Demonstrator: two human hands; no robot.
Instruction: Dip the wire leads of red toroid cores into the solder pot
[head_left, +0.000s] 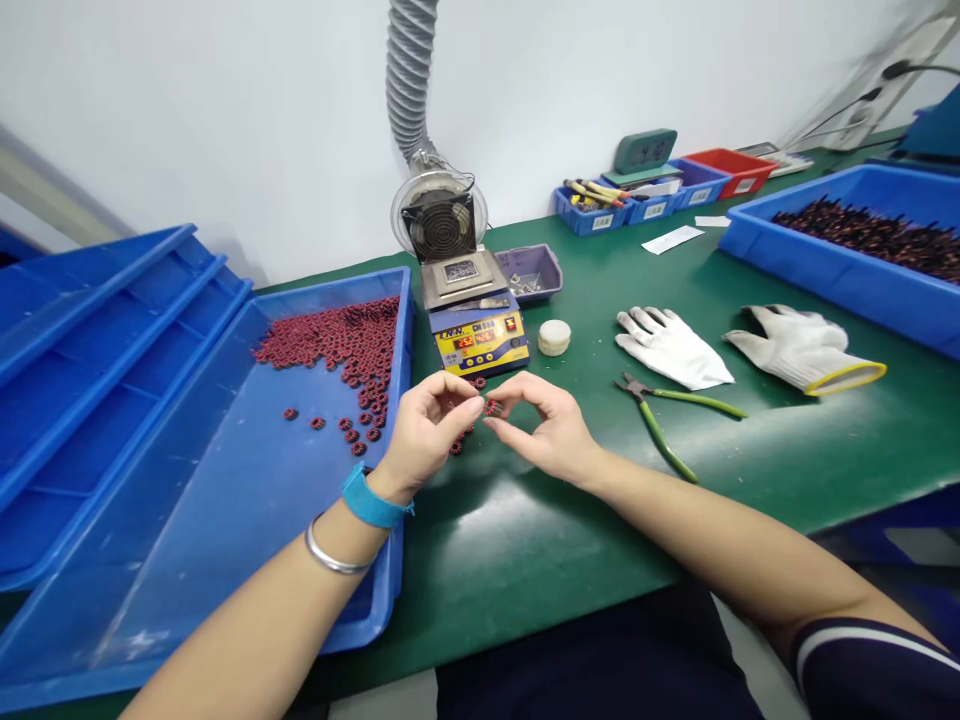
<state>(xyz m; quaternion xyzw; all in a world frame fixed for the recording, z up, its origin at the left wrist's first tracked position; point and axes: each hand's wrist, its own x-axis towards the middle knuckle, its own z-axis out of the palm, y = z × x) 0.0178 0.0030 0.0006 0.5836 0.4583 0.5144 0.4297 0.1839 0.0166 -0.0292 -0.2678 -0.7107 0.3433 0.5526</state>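
A small red-and-black wire-wound toroidal coil (493, 407) is pinched between my two hands over the green table. My left hand (429, 428) is closed, its thumb tip against the coil's left side. From the right, the thumb and index finger of my right hand (546, 425) grip the same coil. Several more coils (457, 446) lie on the table just behind and below my left fingers, partly hidden by them. To the left, a blue tray (225, 480) has a heap of similar coils (330, 337) at its far end.
Behind my hands stands a yellow-and-blue solder pot (480, 340) under a fan with a grey duct (411, 80). A round white tin (554, 337), green-handled cutters (660, 405), white gloves (671, 347) and a blue bin of dark parts (832, 280) are on the right. Stacked blue trays (97, 370) lean left.
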